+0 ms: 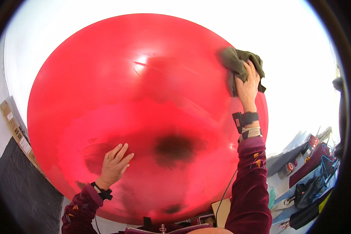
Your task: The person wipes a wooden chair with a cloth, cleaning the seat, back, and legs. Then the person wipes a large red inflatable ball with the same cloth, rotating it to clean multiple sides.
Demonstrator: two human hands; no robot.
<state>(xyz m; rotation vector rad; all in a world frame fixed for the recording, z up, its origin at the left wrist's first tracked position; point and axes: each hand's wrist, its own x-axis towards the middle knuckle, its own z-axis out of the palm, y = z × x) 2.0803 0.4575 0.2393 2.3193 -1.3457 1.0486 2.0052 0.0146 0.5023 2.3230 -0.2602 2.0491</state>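
Note:
A large, glossy red round surface (101, 78) fills most of the view; I cannot tell whether it is a tabletop or something else. Dark reflections and a duller, hazy patch show on it. At its far right edge my right hand (248, 87) presses a bunched dark green cloth (238, 64), fingers closed over it. Part of the cloth hangs past the rim. My left hand (115, 163) is at the near left part of the red surface, fingers stretched out and holding nothing. Whether its fingertips touch the surface is hard to tell.
A long cardboard piece (19, 132) leans beside the surface at the left, above a dark panel (21, 185). On the right, clothes (312, 191) and hangers are piled near red-and-white cans (288, 169). A thin cable (225, 191) runs by my right sleeve.

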